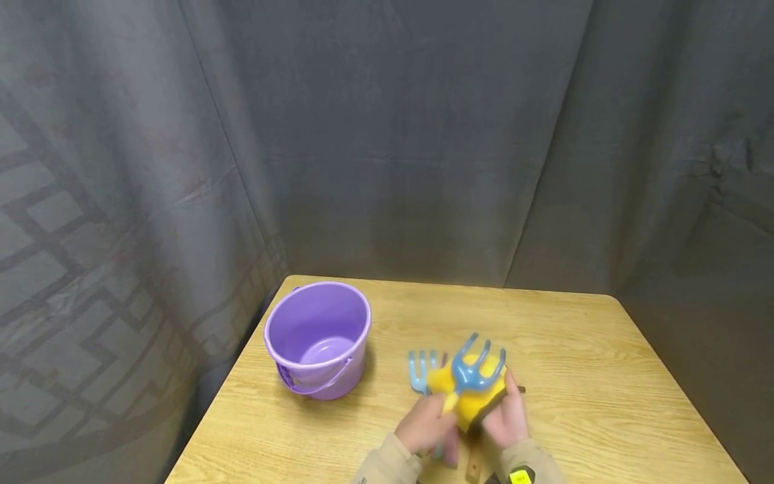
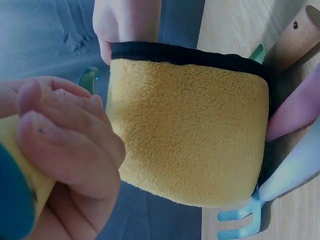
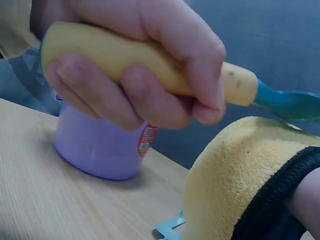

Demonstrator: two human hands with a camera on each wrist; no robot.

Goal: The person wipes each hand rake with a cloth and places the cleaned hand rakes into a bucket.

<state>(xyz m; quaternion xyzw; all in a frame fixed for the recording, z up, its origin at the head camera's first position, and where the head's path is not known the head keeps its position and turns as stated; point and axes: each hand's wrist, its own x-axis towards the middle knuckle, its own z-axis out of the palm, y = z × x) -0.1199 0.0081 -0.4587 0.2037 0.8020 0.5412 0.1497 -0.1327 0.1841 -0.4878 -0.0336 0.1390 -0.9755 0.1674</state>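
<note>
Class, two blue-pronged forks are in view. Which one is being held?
The yellow-handled fork: the left hand grips its handle. The other fork, with a pale blue handle, lies on the table.

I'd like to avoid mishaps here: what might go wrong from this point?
The left hand grips a yellow-handled fork close to the fuzzy yellow cloth held in the right hand; its prongs might snag the pile. A slip might also scratch the right hand. The light-blue fork and pink handle lie close by, so a sweeping hand may knock them.
</note>
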